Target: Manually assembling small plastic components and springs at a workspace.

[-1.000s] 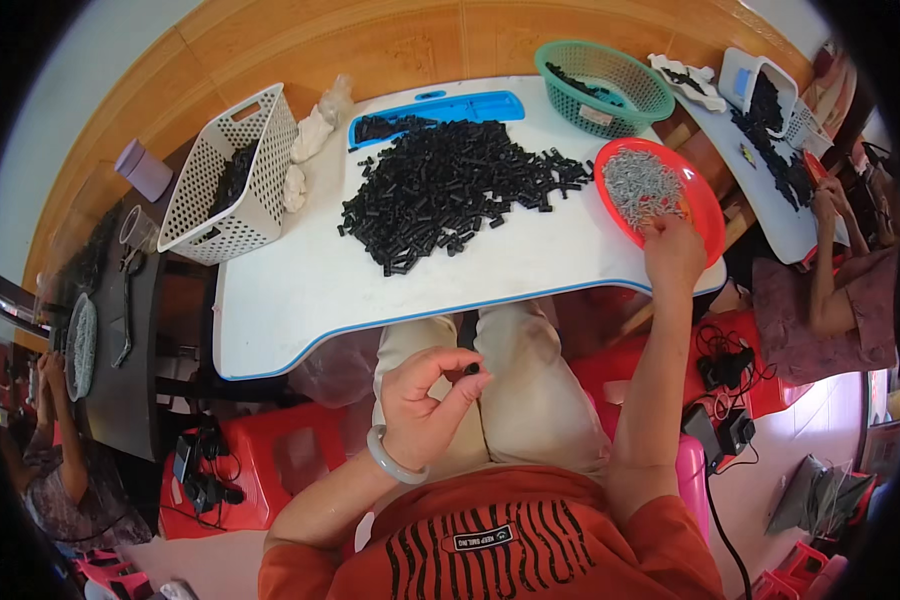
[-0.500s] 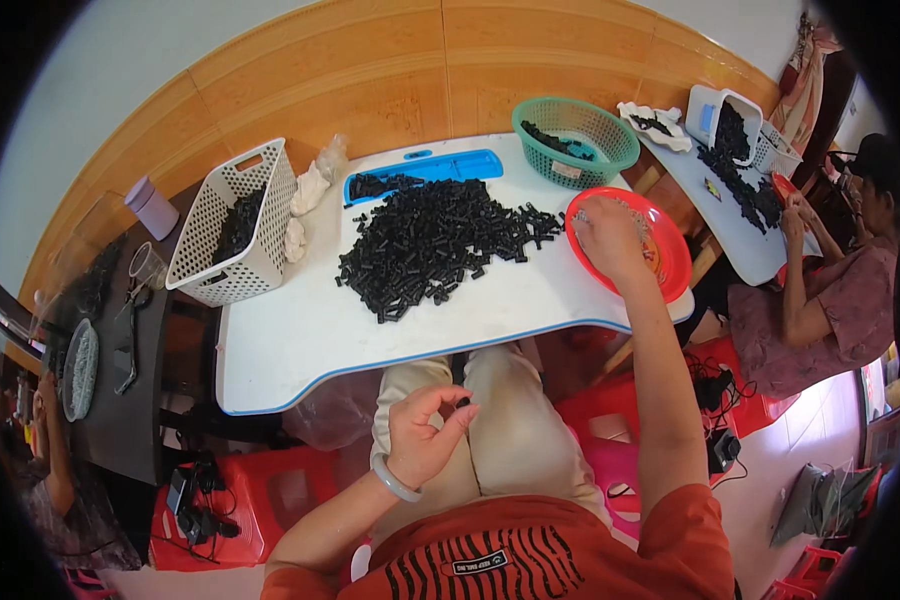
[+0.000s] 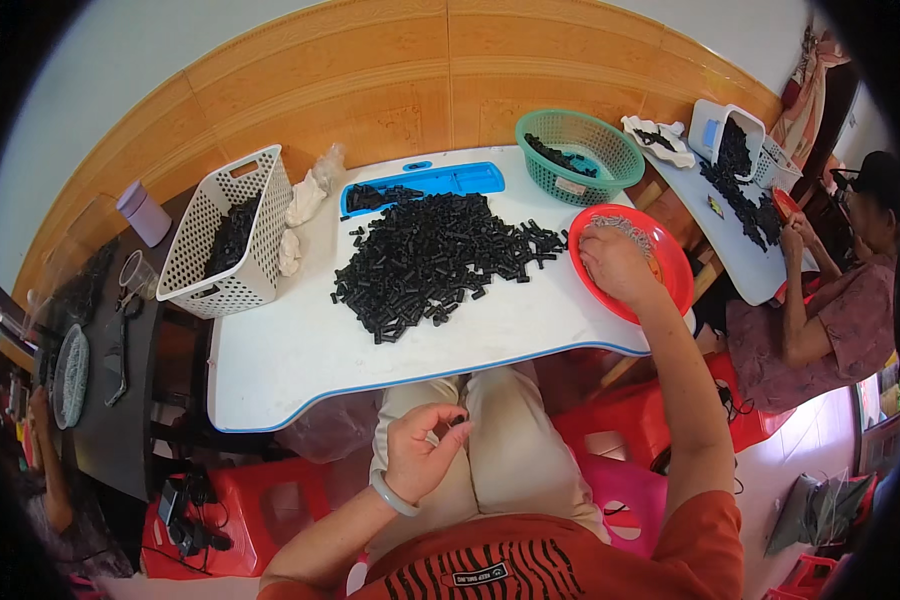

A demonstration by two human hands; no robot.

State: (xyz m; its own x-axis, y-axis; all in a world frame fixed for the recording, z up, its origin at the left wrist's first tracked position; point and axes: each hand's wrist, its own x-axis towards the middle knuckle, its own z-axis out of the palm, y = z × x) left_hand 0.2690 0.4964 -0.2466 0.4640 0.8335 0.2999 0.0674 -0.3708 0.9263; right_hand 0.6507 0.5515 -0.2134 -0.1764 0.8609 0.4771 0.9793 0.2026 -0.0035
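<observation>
My left hand [image 3: 418, 462], with a pale bangle at the wrist, is held above my lap. Its thumb and fingers pinch a small black cylindrical part [image 3: 458, 420]. My right hand [image 3: 618, 264] is down inside a red bowl [image 3: 682, 285] at the table's right, over small grey metal-looking pieces [image 3: 625, 228]. Its fingers are bent and bunched together; the tips are hidden, so anything between them cannot be made out. Beside the bowl, a large heap of black cylindrical parts [image 3: 425, 262] covers the middle of the white table [image 3: 270, 370].
A blue tray [image 3: 470, 178] lies behind the heap. A green basket [image 3: 620, 165] and a white basket [image 3: 270, 235] hold black parts. At left a dark table [image 3: 130, 430] bears a lilac cup [image 3: 144, 212]. Another person [image 3: 835, 310] works at right.
My right hand has shifted slightly toward the near left inside the bowl, its fingers more bent. The left hand keeps its pinch. The whole view has tilted a little.
</observation>
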